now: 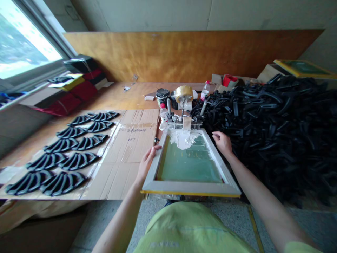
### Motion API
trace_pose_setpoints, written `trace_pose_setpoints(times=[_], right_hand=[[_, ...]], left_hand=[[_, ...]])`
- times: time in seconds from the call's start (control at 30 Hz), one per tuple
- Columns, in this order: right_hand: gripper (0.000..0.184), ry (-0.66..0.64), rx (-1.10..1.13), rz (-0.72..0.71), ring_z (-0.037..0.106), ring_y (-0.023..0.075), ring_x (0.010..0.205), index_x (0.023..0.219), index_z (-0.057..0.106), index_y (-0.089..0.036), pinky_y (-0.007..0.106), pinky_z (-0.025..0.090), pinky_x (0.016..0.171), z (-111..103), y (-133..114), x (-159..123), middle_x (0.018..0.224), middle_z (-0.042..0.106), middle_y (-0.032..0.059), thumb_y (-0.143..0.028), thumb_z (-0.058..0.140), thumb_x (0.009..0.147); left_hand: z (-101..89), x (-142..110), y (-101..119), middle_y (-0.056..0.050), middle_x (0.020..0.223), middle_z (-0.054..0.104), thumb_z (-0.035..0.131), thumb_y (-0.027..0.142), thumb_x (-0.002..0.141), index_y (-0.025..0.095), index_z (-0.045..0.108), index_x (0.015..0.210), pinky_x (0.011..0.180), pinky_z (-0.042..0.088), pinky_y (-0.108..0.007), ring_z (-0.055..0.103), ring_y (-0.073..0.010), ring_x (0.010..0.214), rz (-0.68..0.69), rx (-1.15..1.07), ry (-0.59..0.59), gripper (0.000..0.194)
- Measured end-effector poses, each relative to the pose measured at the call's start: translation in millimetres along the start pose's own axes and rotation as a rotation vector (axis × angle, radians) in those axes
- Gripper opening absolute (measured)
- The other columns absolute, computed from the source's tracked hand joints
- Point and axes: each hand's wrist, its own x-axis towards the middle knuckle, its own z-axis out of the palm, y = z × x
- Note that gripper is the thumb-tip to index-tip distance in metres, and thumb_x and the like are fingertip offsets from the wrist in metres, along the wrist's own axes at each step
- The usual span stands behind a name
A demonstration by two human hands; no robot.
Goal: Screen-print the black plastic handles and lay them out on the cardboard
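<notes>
Single parts blur in the dark pile (268, 130), and the screen (189, 167) at the counter's (118, 96) near edge hides what lies beneath. The left hand (147, 158) touches the screen's left side, the right hand (222, 142) curls beside the other; whether either grips anything cannot be told.

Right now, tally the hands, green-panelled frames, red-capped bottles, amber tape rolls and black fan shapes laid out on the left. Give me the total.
Bare hands: 2
Green-panelled frames: 2
Red-capped bottles: 2
Amber tape rolls: 1
Black fan shapes: 10
Total: 17
</notes>
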Motion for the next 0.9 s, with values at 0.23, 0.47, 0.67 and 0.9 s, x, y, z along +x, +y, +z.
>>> trace_pose_setpoints(times=[0.23,0.47,0.67,0.9], right_hand=[[0.039,-0.202,-0.591,-0.558,0.054,0.0244,0.112,0.116,0.059,-0.017,0.037,0.045,0.095,73,-64,38,0.119,0.060,0.0109,-0.017,0.067,0.078],[0.009,-0.475,-0.819,-0.640,0.056,0.0227,0.093,0.087,0.062,-0.014,0.031,0.041,0.079,87,-62,-8,0.092,0.065,0.0111,-0.012,0.055,0.084],[0.011,-0.701,-0.636,-0.914,0.054,0.0189,0.087,0.082,0.061,-0.018,0.027,0.038,0.070,62,-57,-35,0.083,0.063,0.0045,-0.011,0.054,0.082],[0.017,-0.538,-0.633,-0.870,0.053,0.0210,0.092,0.088,0.064,-0.017,0.029,0.041,0.075,68,-47,-44,0.087,0.063,0.0075,-0.007,0.050,0.085]], left_hand=[[-6.1,5,-82,0.000,0.079,0.067,0.069,0.058,0.070,0.022,0.040,0.143,0.053,0.042,-0.021,0.059,-0.0129,0.060,-0.123,0.066,-0.070,0.086],[-9.9,14,-100,0.000,0.077,0.066,0.065,0.057,0.075,0.020,0.047,0.137,0.054,0.041,-0.021,0.057,-0.0122,0.062,-0.134,0.095,-0.078,0.076],[-10.3,12,-99,-0.001,0.078,0.066,0.066,0.058,0.074,0.020,0.049,0.136,0.054,0.042,-0.021,0.059,-0.0125,0.062,-0.126,0.093,-0.067,0.074],[-5.2,8,-91,-0.001,0.078,0.067,0.069,0.059,0.070,0.020,0.051,0.134,0.054,0.044,-0.022,0.062,-0.0142,0.064,-0.151,0.064,-0.016,0.077]])
